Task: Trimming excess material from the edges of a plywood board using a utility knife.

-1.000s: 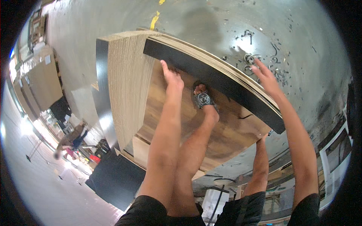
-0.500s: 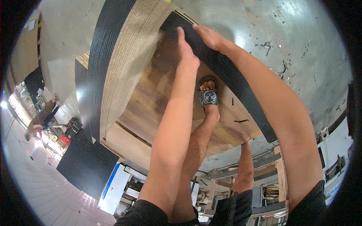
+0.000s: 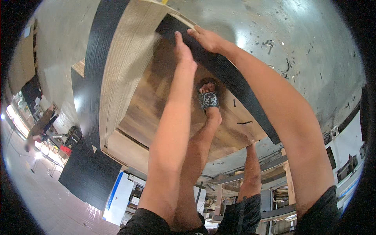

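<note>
A narrow black wood-grain board (image 3: pixel 229 72) slants from the top middle down to the right, along the edge of a brown wooden panel (image 3: pixel 154 98). My right hand (image 3: pixel 209 40) has its fingers bent over the board's top edge near the far end. Against the inner face of the same board, my left hand (image 3: pixel 183 51) is seen edge-on with one digit pointing up; its other fingers are hidden. A tall board (image 3: pixel 125 62) with a light wood-grain face and a black edge stands at the left, meeting the black board near its far end.
My sandalled foot (image 3: pixel 208 98) rests on the brown panel, near small dark scraps (image 3: pixel 244 123). More scraps (image 3: pixel 288 66) lie on the grey floor at right. A black sheet (image 3: pixel 90 172) is at lower left, and a wooden rack (image 3: pixel 274 168) at lower right. A person (image 3: pixel 37 129) is far left.
The boards, my hands and my foot sit slightly farther left in the picture. Both hands keep nearly the same place on the black board.
</note>
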The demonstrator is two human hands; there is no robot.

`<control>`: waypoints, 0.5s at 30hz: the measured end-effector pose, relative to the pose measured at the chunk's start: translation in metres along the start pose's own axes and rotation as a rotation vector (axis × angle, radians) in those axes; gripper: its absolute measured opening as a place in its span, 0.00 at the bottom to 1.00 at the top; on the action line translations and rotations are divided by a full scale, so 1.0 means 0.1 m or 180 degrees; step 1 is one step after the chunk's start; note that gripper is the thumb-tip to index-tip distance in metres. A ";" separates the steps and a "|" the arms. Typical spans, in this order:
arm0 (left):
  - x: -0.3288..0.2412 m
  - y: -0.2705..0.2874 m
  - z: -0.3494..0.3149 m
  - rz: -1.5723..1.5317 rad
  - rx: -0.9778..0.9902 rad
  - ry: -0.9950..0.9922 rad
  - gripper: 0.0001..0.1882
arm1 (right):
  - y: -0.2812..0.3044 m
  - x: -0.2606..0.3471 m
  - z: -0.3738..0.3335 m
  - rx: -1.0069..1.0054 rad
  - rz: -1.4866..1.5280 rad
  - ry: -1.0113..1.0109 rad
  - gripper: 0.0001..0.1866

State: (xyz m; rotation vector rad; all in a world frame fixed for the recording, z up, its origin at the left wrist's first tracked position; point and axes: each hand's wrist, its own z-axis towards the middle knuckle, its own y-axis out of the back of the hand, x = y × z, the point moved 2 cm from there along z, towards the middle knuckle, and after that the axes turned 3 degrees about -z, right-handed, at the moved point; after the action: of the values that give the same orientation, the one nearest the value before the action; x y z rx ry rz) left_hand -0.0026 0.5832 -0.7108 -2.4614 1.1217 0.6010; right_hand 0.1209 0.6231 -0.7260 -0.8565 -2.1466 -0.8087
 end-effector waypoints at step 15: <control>3.44 0.00 -2.53 0.0128 -0.0308 0.0735 0.50 | 0.42 -3.09 -4.92 -0.0269 0.0774 -0.1879 0.44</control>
State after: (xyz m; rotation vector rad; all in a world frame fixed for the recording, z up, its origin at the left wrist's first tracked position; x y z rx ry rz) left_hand 0.2579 0.2472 -0.6767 -2.6502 1.2577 0.3977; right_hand 0.4980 0.1833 -0.6663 -1.5164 -2.4400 -0.5681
